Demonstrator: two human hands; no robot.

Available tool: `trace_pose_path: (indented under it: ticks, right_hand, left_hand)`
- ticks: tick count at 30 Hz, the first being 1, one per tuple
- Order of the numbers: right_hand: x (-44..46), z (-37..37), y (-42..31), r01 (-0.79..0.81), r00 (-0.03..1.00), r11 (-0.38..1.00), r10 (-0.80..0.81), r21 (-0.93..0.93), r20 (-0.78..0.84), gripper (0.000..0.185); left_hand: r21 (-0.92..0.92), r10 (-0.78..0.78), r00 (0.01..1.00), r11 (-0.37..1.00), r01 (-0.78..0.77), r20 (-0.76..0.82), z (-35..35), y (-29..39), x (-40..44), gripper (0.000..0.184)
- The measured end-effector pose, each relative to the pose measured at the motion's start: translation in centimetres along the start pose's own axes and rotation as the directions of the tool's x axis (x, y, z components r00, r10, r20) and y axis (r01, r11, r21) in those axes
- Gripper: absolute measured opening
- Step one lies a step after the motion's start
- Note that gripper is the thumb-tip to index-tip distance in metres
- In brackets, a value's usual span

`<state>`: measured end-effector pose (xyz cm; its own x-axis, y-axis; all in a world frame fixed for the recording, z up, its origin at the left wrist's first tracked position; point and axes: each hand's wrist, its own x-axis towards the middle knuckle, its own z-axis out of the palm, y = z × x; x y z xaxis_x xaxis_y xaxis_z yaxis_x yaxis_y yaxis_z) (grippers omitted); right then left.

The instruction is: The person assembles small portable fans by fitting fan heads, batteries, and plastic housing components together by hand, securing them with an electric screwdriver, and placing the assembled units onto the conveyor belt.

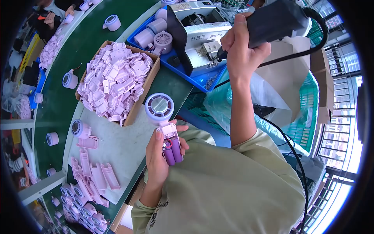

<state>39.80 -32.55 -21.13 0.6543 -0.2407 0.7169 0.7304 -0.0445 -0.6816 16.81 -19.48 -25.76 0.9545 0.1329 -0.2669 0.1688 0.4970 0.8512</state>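
My left hand (156,156) is closed around a pale lilac handheld fan (167,128), its round head pointing away from me. The handle is uncovered, and two purple battery cells (172,153) with a red wire show inside it. Up at the right, my right hand (241,56) grips a black electric screwdriver (274,23) trailing a thick cable. Its tip end is at the metal outlet of a screw feeder (208,35); my fingers partly hide the tip, so I cannot tell whether a screw is on it.
A cardboard box (150,84) heaped with small lilac plastic parts stands on the bench. A blue tray (171,58) holds fan heads and the feeder. Handle shells (99,175) and more fan units (82,204) lie at lower left. A lined green basket (307,113) is at right. Another person's hand (50,18) shows at upper left.
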Motion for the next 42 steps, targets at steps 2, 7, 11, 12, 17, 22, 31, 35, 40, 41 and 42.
trace_pose_path:
  ticks: [2,7,11,12,17,22,31,35,40,41,42]
  right_hand:
    - [0.2,0.0,0.2,0.012,0.999,1.0,-0.011,-0.027,0.034,0.011]
    - [1.0,-0.2,-0.9,-0.129,0.989,0.992,0.129,-0.006,0.078,0.01]
    - [1.0,-1.4,-2.2,-0.142,0.99,0.984,0.14,0.106,0.024,0.012]
    - [0.9,-1.6,-2.6,-0.139,0.99,0.984,0.136,0.111,0.028,0.013]
    - [0.1,-0.7,-2.0,-0.089,0.996,0.983,0.085,0.162,0.029,0.011]
    - [0.0,-0.4,-0.6,-0.049,0.997,0.996,0.044,0.08,0.069,0.009]
    - [0.3,0.1,-2.1,-0.383,0.922,0.923,0.384,-0.034,0.056,0.019]
    - [0.7,-0.7,-2.0,-0.346,0.931,0.937,0.338,0.04,0.135,0.014]
    - [-0.1,-1.5,-4.4,-0.265,0.961,0.947,0.244,0.182,0.132,0.02]
    - [-0.3,-1.6,-5.2,-0.288,0.956,0.94,0.269,0.184,0.121,0.022]
    - [-0.7,-1.4,-6.4,-0.318,0.947,0.915,0.296,0.247,0.122,0.023]
  left_hand:
    - [0.002,0.005,1.0,1.0,-0.005,0.007,0.2,0.0,-0.1,0.05]
    - [0.032,0.003,1.0,0.999,-0.002,-0.025,0.7,0.3,-0.7,0.053]
    - [0.03,0.015,0.999,0.999,-0.014,-0.037,0.3,0.3,-0.8,0.053]
    - [0.028,0.014,0.999,1.0,-0.013,-0.034,0.3,0.2,-0.7,0.053]
    - [0.02,0.001,1.0,1.0,0.0,-0.007,0.4,0.1,-0.6,0.052]
    - [0.021,-0.009,1.0,1.0,0.009,-0.012,0.5,-0.1,-0.5,0.052]
    - [0.042,0.011,0.999,0.999,-0.012,0.03,1.0,0.1,-0.5,0.052]
    - [0.04,0.019,0.999,0.999,-0.02,0.028,0.8,0.0,-1.0,0.051]
    - [0.018,0.018,1.0,1.0,-0.018,0.01,0.7,-0.1,-1.1,0.051]
    - [0.011,0.014,1.0,1.0,-0.014,0.003,0.8,-0.1,-1.0,0.051]
    - [0.003,0.011,1.0,1.0,-0.011,-0.012,0.8,-0.1,-0.8,0.052]
